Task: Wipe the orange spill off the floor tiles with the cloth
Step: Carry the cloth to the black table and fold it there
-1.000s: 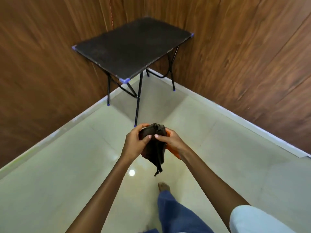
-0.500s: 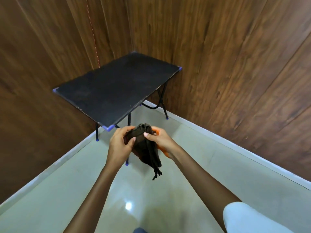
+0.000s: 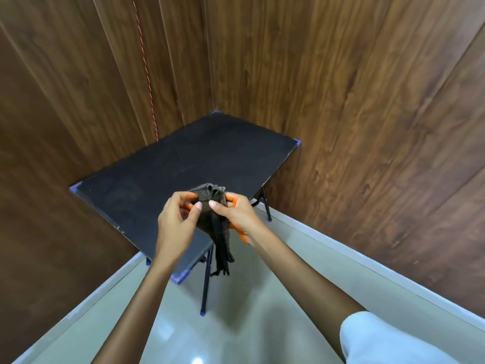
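Both hands are on the cloth (image 3: 210, 204), held up in mid-air: left hand (image 3: 175, 222) pinching the bunched top between thumb and fingers, right hand (image 3: 237, 215) gripping the other side, thumb in front. See the orange smears (image 3: 242, 236) on that right hand. Cloth's tail dangles over the table (image 3: 168, 174) at its near corner. Floor tiles (image 3: 236, 327) below, walls (image 3: 354, 114) beyond, sleeve (image 3: 380, 340) near right.

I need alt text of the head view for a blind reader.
The left hand and right hand pinch a bunched dark brown cloth in front of a black folding table in a wood-panelled corner, on pale floor tiles.
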